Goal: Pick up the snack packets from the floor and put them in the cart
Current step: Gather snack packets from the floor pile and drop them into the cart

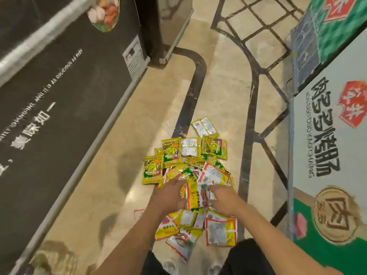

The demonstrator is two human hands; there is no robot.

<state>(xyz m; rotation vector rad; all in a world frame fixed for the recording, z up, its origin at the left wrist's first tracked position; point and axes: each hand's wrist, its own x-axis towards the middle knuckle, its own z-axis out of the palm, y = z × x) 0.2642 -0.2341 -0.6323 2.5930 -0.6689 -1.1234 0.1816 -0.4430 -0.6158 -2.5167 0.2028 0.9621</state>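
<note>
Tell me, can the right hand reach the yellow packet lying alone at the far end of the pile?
Probably yes, with a forward stretch: between the right hand and that far packet only flat packets lie on the floor.

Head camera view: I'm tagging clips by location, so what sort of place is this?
Probably a supermarket aisle: a dark chest freezer with food pictures on the left, a branded display stand on the right, and snack packets heaped on the polished tile floor.

Glossy, crinkled plastic snack packets (190, 175) — on a polished, smooth stone-look floor (123, 151) — beside a matt black cabinet (59, 108).
</note>
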